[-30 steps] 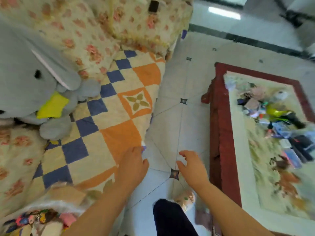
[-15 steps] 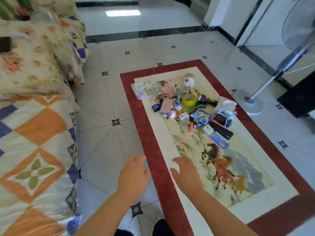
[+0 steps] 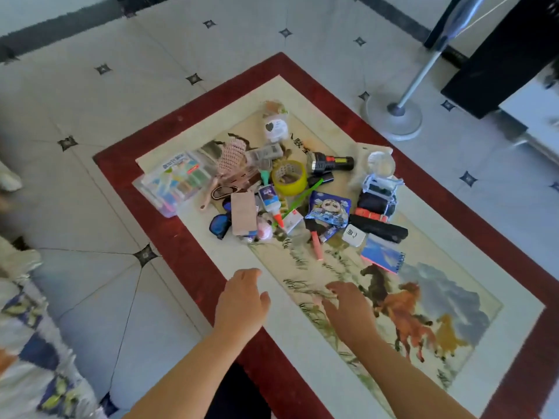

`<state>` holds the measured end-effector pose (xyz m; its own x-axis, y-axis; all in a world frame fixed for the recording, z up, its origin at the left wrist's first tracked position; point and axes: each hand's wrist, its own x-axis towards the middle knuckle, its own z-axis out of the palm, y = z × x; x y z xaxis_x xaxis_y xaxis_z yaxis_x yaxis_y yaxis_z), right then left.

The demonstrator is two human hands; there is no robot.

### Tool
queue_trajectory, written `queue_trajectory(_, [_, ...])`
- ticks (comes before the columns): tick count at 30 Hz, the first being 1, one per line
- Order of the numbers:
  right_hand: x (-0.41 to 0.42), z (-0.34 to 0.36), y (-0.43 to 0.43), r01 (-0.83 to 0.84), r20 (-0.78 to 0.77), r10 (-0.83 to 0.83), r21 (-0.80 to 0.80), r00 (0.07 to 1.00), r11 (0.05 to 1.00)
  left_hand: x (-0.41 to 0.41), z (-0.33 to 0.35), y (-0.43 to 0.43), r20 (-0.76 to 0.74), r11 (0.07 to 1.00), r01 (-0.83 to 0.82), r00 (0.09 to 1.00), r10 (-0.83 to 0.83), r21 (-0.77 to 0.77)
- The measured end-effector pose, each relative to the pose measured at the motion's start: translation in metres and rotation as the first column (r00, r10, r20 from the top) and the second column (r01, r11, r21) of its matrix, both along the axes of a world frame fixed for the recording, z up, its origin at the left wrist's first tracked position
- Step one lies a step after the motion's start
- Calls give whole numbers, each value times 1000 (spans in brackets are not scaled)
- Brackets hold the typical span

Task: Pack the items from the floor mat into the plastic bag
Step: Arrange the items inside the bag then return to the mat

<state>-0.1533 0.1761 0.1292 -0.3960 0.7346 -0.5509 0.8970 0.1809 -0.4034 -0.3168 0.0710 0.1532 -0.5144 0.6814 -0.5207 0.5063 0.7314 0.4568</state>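
Single head-worn wide-angle view, looking forward and steeply down from above standing or crouching height. The floor mat (image 3: 193,276) fills the centre, running diagonally from near right to far left; the pile of items (image 3: 284,195) lies at mid-distance. Both forearms enter from the near edge, the left hand (image 3: 242,300) and right hand (image 3: 348,306) nearest the lens. A fan base (image 3: 393,116) stands far right, a quilt (image 3: 33,358) near left. Straight lines bow toward the frame's edges.

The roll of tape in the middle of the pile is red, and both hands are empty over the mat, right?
Not quite. The tape is yellow, not red, as the head view shows. The rest holds: it sits mid-pile, and the left hand and right hand are empty over the mat.
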Motion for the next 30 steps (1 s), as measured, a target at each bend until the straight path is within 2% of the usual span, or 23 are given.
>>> queue_trajectory(5, [-58,-56,47,74,89,-68,-58,994,996,-75,-66,57,6,999,-5,1000,5,-35])
queue_trajectory(11, [-84,-110,81,209,189,-209,21,959,978,-131,-134,106,-154,994,-111,982,111,10])
queue_trajectory(14, [-90,-125,82,118,225,-123,35,967,992,-139,-157,122,-177,991,-135,975,132,-8])
queue_trajectory(17, [-90,-138,79,159,242,-166,46,956,986,-136,-169,132,-208,988,-138,971,121,-70])
queue_trajectory(20, [-91,-146,76,249,220,-257,65,941,966,-128,-173,139,-217,984,-144,969,120,-101])
queue_trajectory(23, [-88,-150,72,211,204,-222,75,954,975,-123,-175,146,-226,982,-150,967,122,-111])
queue_trajectory(25, [-82,-153,69,288,162,-298,79,941,954,-121,-174,146,-229,985,-134,968,106,-108])
queue_trajectory(30, [-69,-140,55,349,92,-355,69,930,934,-113,-162,120,-231,993,-118,966,117,8])
